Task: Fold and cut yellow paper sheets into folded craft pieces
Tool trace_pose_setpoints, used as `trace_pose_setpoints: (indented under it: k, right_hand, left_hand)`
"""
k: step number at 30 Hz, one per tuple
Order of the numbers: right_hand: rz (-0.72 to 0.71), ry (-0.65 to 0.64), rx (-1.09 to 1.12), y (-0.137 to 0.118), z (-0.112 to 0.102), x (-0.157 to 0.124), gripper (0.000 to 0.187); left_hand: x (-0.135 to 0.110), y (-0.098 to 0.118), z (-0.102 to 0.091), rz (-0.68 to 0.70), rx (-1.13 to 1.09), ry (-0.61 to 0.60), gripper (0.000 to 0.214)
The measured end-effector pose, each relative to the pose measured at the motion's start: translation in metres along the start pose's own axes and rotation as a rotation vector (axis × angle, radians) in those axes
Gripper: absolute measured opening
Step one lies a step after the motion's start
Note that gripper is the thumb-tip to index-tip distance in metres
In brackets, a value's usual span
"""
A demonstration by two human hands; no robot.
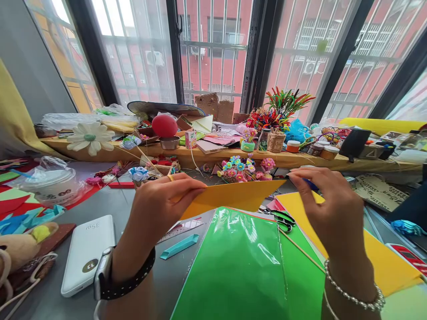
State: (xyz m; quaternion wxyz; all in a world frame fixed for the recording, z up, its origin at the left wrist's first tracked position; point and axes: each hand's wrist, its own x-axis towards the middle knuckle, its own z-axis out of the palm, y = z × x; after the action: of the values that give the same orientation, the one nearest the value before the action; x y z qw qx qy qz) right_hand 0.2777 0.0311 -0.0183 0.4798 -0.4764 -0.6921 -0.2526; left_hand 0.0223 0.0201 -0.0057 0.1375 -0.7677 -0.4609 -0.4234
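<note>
My left hand [163,200] pinches a folded-looking sheet of orange-yellow paper [233,195] between thumb and fingers, holding it up above the desk. Just beyond the sheet's pointed right corner is my right hand [328,200], thumb and forefinger tips drawn together, with nothing visible in them. Below lies a pack of green paper [233,262] in a clear plastic sleeve. Black-handled scissors [283,218] and a thin wooden stick [302,246] rest on it at the right. A turquoise folded paper strip [179,246] lies left of the pack.
A white power bank [88,253] and a lidded plastic cup [53,182] stand left. More yellow paper [376,253] lies right. Crocheted-looking flowers [238,169] sit behind the sheet. The crowded sill holds a red ball [164,126], jars [293,146] and pipe-cleaner stems [287,104].
</note>
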Motion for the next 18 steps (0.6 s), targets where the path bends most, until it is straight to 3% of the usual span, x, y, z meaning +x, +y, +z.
trace_pose_setpoints:
  k: [2, 4, 5, 8, 18]
  right_hand:
    - [-0.077, -0.063, 0.100, -0.016, 0.004, -0.001, 0.025]
    - [-0.111, -0.212, 0.210, -0.031, 0.009, -0.003, 0.025]
    - [-0.104, -0.276, 0.239, -0.035, 0.011, -0.004, 0.015]
    - [-0.014, -0.413, 0.310, -0.037, 0.012, -0.005, 0.013]
    - [0.028, -0.535, 0.413, -0.015, -0.008, -0.002, 0.012]
  left_hand:
    - [0.001, 0.007, 0.005, 0.000, -0.042, -0.056, 0.014]
    - [0.002, 0.013, 0.008, 0.003, -0.069, -0.095, 0.013]
    - [0.003, 0.014, 0.008, 0.002, -0.081, -0.109, 0.013]
    - [0.004, 0.011, 0.003, -0.010, -0.143, -0.133, 0.012]
    - [0.003, -0.012, -0.011, -0.054, -0.436, -0.099, 0.005]
